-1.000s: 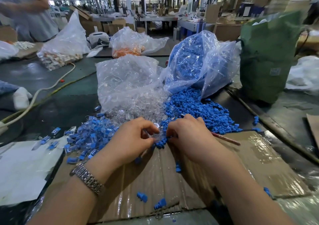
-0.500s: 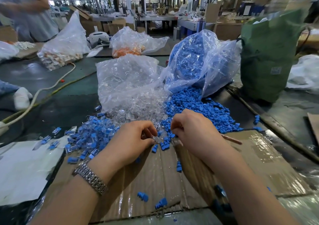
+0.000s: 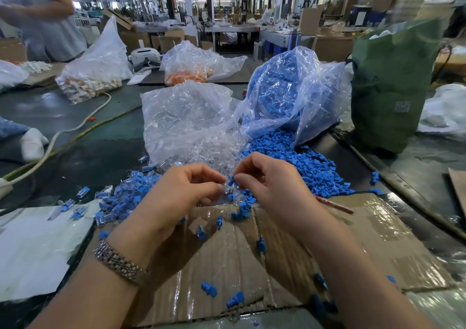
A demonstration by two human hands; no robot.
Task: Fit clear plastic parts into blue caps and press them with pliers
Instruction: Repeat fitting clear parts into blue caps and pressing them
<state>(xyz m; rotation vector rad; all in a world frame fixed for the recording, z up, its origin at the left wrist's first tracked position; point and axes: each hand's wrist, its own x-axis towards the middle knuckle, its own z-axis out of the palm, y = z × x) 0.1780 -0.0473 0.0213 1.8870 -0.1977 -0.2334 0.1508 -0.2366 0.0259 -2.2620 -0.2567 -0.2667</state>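
With a small heap of assembled pieces (image 3: 123, 197) at near left, the left hand (image 3: 176, 197) pinches a clear part (image 3: 225, 187), the right hand (image 3: 272, 185) a blue cap (image 3: 231, 177), while big piles remain.

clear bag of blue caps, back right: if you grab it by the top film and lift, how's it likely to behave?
Probably floppy: the bag of blue caps is thin, crinkled film, slumped. Likely heavy for that film, since it bulges with caps. Its mouth lies open, with a spilled cap pile running out, so lifting would probably shed more.
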